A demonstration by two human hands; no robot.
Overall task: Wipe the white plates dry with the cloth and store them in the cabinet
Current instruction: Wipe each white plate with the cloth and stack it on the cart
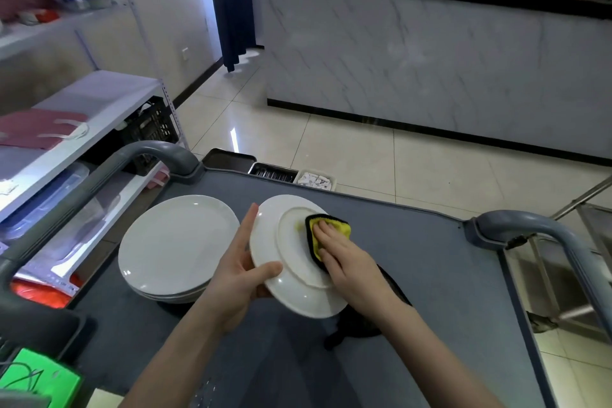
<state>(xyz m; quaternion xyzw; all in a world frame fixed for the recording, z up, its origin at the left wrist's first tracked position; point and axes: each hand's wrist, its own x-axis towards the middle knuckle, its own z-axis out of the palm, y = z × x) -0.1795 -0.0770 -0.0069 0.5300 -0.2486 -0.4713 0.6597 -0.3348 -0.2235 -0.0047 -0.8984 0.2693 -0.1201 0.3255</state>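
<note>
**dishguy:** So the person's left hand [238, 278] pinches the white plate [291, 291] by its near rim, thumb on top, underside facing up. The right hand [344, 255] lies flat, fingers pressing the yellow cloth [341, 228] on the foot ring. Tips?

**mopsy:** Probably best to run the cloth round the ring groove, then sweep out toward the thumb. The rim grip needs to stay firm, pressing could tip the plate. The stack of white plates [178, 245] sits just left of the left hand on the grey cart [447, 275]. Can't spot a cabinet.
</note>
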